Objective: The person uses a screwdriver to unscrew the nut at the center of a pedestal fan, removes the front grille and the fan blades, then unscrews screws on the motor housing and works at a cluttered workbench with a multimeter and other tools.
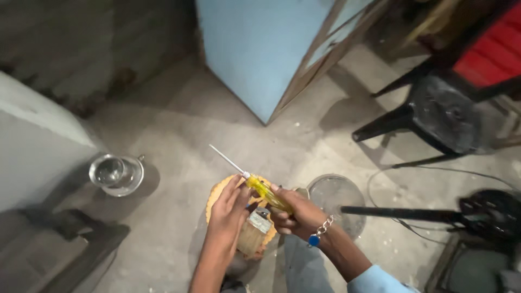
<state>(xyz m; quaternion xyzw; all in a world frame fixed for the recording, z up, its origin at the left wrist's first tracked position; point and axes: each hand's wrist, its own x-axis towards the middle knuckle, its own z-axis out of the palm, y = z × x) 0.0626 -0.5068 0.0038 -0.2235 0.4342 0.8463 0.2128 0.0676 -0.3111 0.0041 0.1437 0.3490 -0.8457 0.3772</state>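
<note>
My right hand [296, 214] grips the clear yellow handle of a screwdriver [259, 187], whose thin metal shaft points up and to the left. My left hand [228, 209] lies with its fingers against the front end of the handle, close to where the shaft starts. Both hands hover over a round wooden block [217, 196] on the floor. A small metal and wood part [255, 230] rests on that block just below my hands. A chain bracelet with a blue bead hangs on my right wrist.
A shiny steel bowl [115, 173] stands on the concrete floor at the left. A round grey lid [336, 198] lies right of the block. A black stool [434, 116] and a pale blue cabinet [255, 49] stand behind. A black rod [401, 213] reaches in from the right.
</note>
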